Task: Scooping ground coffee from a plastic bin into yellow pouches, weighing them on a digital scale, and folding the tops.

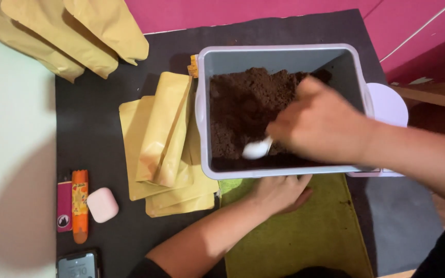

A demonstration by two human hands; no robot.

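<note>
1. Fingers of the right hand [319,123] curl round the handle of a white spoon [257,149]; the hand reaches into the tub from the right, and its outline is blurred.
2. Spoon: its pale bowl lies low in the tub, at the near edge of the brown heap, touching the powder; whether it carries any powder cannot be told.
3. Grey plastic tub [279,54], rectangular with a pale rim, stands at the centre of the dark mat [93,128]; dark brown powder [243,103] is heaped towards its left and far sides, leaving bare wall on the right.
4. Left hand [279,193] rests just near of the tub, palm down on a green cloth [310,231], fingers loosely together and gripping nothing; the fingertips reach the tub's near rim.
5. Flat yellow-brown pouches [160,139] lie stacked just left of the tub, the uppermost leaning against its left wall.
6. Further pouches of the same colour [63,31] fan out at the far left corner, well apart from the tub.
7. Near left on the mat: an orange tube [80,206], a dark pink card-like item [64,206] beside it, and a small pale pink rounded case [102,204]; a phone [78,265] shows at the near edge.
8. White round object [390,103], partly hidden, sits behind the tub's right side.
</note>
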